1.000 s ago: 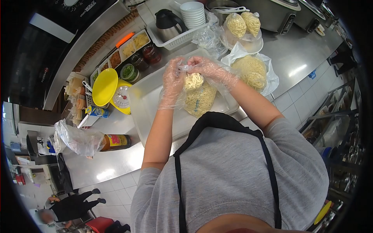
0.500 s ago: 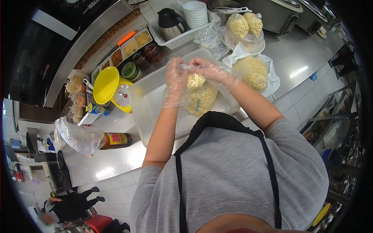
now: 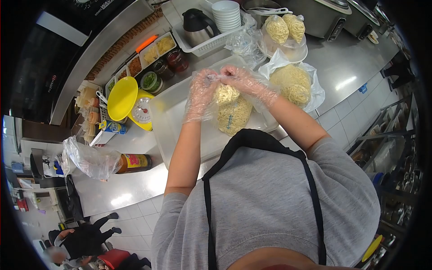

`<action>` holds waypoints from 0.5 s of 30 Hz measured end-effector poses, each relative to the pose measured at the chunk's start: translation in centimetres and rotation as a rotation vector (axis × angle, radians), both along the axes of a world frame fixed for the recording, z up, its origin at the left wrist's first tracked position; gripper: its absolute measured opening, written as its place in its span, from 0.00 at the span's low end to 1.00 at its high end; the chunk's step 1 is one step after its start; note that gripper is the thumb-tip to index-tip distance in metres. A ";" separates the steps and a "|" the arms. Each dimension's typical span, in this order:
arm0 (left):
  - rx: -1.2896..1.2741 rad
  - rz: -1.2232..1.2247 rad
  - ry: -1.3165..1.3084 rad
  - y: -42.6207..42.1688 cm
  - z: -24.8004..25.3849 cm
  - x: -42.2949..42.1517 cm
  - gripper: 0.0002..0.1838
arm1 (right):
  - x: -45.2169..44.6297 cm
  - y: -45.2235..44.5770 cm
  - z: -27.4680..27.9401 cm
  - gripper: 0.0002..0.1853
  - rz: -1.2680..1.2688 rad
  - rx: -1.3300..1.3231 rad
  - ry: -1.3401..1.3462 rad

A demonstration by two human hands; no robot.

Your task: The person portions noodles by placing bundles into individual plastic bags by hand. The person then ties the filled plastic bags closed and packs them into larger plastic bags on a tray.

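Note:
Both hands wear clear plastic gloves. My left hand (image 3: 202,92) is closed on the gathered top of a small clear bag of noodles (image 3: 227,94). Pinching the other side of the same bag top is my right hand (image 3: 245,84). The small bag hangs over a larger bag of noodles (image 3: 235,118), which lies in a translucent plastic tray (image 3: 168,130). Right of the tray, more noodles (image 3: 291,83) rest in an opened white bag (image 3: 316,92).
A yellow scale (image 3: 142,110) and a row of topping containers (image 3: 149,55) stand at the left. Behind are a thermos jug (image 3: 196,27), stacked bowls (image 3: 225,17) and two bagged noodle portions (image 3: 276,29). A bottle (image 3: 135,162) lies at lower left. Another person (image 3: 85,240) is beyond.
My hands have shifted slightly while still holding the bag top. The other person at lower left has moved their arms and body a little.

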State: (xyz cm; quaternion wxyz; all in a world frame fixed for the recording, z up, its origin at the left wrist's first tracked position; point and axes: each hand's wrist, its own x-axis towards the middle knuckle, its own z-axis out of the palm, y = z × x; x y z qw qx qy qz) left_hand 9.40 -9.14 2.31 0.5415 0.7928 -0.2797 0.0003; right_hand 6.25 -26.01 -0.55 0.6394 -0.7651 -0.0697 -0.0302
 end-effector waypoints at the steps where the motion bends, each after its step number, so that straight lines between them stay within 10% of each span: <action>1: 0.071 0.022 -0.137 -0.1 0.1 -0.1 0.11 | -0.2 0.0 0.2 0.06 -0.001 0.000 0.000; 15: 0.020 0.263 -0.374 -0.7 -1.5 0.1 0.11 | -2.7 1.0 1.8 0.28 0.068 -0.321 -0.248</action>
